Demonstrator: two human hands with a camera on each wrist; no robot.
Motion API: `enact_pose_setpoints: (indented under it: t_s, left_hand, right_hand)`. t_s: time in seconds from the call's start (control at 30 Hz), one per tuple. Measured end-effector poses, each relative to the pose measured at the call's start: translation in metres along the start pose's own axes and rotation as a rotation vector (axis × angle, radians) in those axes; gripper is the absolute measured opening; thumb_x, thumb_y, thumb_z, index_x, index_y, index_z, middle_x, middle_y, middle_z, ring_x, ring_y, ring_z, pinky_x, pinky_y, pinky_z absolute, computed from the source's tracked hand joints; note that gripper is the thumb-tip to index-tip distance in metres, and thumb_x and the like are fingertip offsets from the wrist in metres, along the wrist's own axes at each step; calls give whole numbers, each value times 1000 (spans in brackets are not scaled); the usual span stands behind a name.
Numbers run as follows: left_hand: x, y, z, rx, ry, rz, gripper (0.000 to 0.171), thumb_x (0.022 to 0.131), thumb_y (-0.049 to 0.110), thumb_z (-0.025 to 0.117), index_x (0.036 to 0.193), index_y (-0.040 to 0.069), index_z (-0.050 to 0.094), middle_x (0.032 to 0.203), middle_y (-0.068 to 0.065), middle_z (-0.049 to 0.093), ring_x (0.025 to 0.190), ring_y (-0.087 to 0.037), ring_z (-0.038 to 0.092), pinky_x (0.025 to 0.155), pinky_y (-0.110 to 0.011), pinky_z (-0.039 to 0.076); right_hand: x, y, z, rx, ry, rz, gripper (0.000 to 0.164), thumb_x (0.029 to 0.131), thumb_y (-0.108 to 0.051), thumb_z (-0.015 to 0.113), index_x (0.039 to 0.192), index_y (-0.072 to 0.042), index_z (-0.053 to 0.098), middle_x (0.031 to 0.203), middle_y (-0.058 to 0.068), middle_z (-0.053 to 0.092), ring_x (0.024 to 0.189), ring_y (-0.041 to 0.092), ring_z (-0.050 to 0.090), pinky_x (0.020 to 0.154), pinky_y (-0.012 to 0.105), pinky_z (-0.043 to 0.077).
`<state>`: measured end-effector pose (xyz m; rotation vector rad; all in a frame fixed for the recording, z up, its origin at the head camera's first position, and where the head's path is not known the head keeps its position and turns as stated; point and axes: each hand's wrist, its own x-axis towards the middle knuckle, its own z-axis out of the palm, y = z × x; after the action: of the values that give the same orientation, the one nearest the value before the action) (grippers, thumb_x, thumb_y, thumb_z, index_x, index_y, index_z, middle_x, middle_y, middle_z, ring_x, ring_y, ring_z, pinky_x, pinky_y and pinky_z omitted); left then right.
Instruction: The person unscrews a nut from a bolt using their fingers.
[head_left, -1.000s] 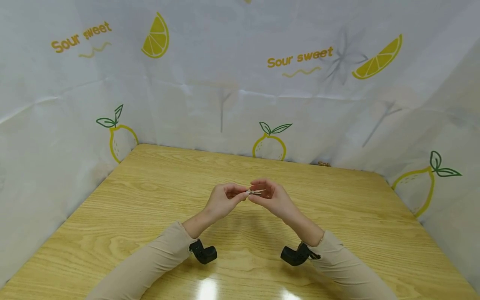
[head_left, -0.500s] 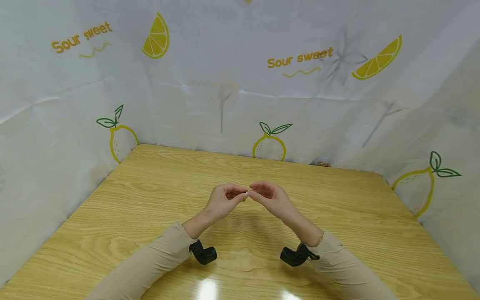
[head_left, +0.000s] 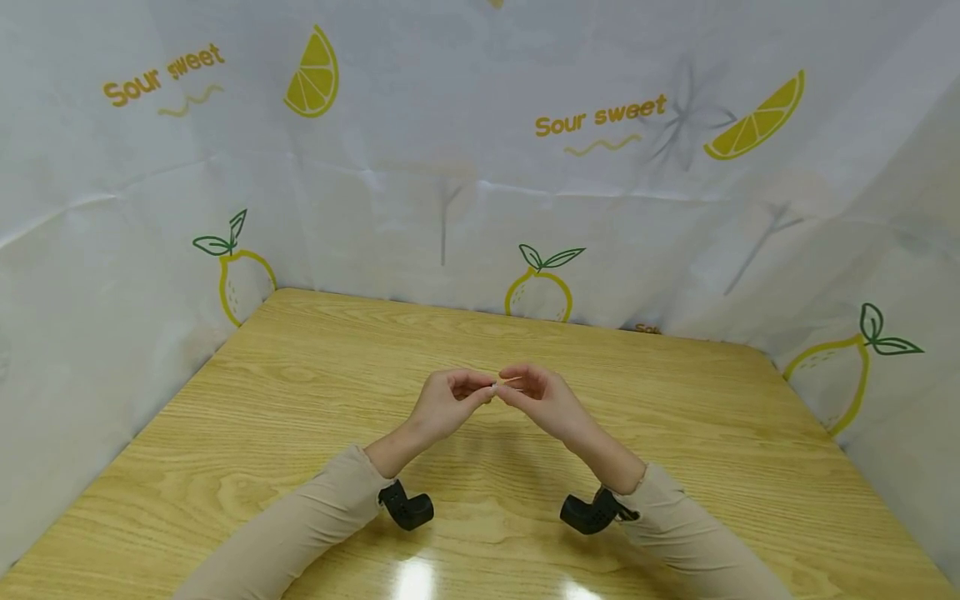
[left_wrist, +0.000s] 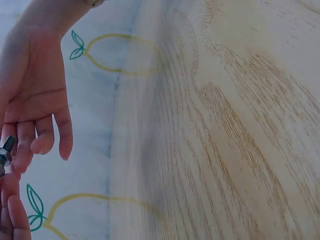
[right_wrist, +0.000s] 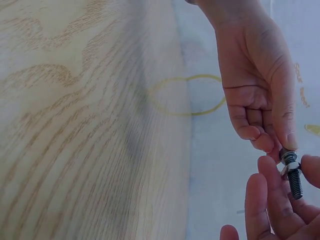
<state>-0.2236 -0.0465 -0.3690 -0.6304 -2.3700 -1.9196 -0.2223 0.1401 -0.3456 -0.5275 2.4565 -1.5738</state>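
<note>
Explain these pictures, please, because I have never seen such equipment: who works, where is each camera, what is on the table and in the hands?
There is no robot: a person works with two bare hands. The wide view comes from a camera worn on the head; the two close views come from the black cameras on the wrists. The left hand holds a metal bolt by one end; the right hand is at the nut on it, but I cannot tell whether it grips. On the wooden table below, I see bright reflections. Behind hangs a lemon-printed white cloth.
</note>
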Motion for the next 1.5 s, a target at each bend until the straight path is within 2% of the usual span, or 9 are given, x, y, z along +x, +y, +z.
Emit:
enact_pose_setpoints:
  t_s: [0.13,0.27,0.4,0.53,0.7,0.93,1.07,1.27,1.5]
  left_hand:
    - [0,0,0,5,1,-11,21,90,14,63,104,0,69,99,-18,69,89,-39,64,64,-20,50]
    - [0,-1,0,4,-1,0,21,90,13,63,103,-2,68,99,-20,69,89,-40,64,65,-20,51]
    - [0,-2,0,6,1,-5,21,89,13,63,104,-2,68,99,-20,69,88,-39,64,64,-20,50]
    - [0,-3,1,7,-1,-13,21,89,13,63,104,0,68,99,-19,69,88,-38,64,65,-22,51]
    - [0,-4,1,11,-10,16,22,90,15,63,104,-2,68,99,-20,69,88,-39,64,65,-21,51]
    - [0,-5,1,6,3,10,21,90,14,63,103,-1,69,98,-19,69,88,-38,65,67,-21,52]
    - [1,-5,1,8,-1,2,22,90,15,63,105,0,68,99,-19,69,90,-39,64,68,-24,53]
    - [0,-4,0,8,-3,-2,22,90,15,63,104,0,68,99,-19,69,89,-40,64,67,-27,53]
    - [1,-3,1,6,-5,-11,23,90,14,63,105,-2,68,100,-21,68,90,-38,64,68,-19,51]
  right_hand:
    - [1,1,1,-36,4,23,36,96,-29,53,116,-1,61,107,18,68,98,34,63,92,47,49]
    - [1,2,1,-29,26,-2,27,92,-19,60,113,-2,62,110,16,65,101,29,64,89,40,52]
    - [0,2,2,6,28,-33,31,89,-16,64,116,-2,58,116,18,60,105,29,62,87,36,53]
    - [1,0,2,-7,11,-9,37,94,-26,57,121,-1,57,112,19,64,101,34,62,90,44,51]
    - [1,0,1,-46,14,30,34,96,-28,53,113,-1,64,102,17,69,95,35,63,90,47,49]
    - [1,2,0,-27,22,-42,29,89,-14,63,115,-1,60,116,19,62,106,31,62,86,36,53]
    - [1,2,-2,-27,21,-27,36,92,-23,60,121,-2,57,117,18,62,107,33,61,90,40,52]
    - [2,1,-4,-63,-17,-15,34,96,-28,53,114,-1,63,106,18,68,99,37,62,91,47,49]
    - [1,1,-5,-38,1,-19,36,89,-19,64,120,-3,57,121,18,59,106,29,61,87,37,53]
